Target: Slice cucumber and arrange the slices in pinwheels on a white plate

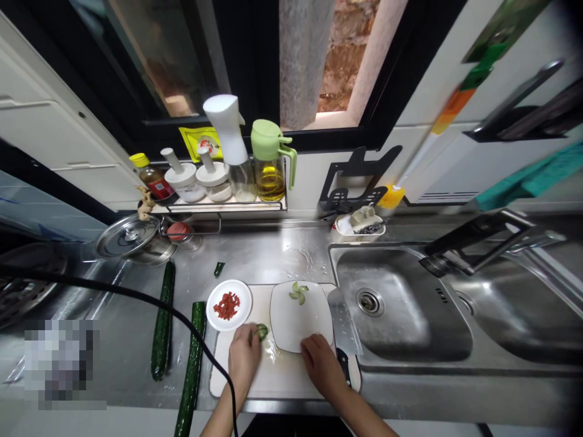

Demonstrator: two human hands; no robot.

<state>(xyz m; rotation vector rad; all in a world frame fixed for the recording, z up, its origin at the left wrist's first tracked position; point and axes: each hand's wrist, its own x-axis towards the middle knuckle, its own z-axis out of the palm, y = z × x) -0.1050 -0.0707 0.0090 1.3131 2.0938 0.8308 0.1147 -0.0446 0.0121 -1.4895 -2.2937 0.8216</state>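
My left hand (245,355) is closed round several green cucumber slices (261,332), low over the white cutting board (285,379). My right hand (321,364) has its fingers curled at the near right rim of a white square plate (289,325); its thumb is hard to make out. On that plate, several cucumber slices (298,294) form a small petal shape near the far edge. A round white plate (214,321) of chopped red pieces (227,306) overlaps the board's left corner. To the right of the square plate lies a kitchen knife (345,328), partly off the board.
Two long cucumbers (163,321) (194,358) lie left of the board, with a cut cucumber end (219,269) behind. A black cable (150,300) crosses in front. The sink (405,303) is at right; a condiment rack (228,207) stands behind.
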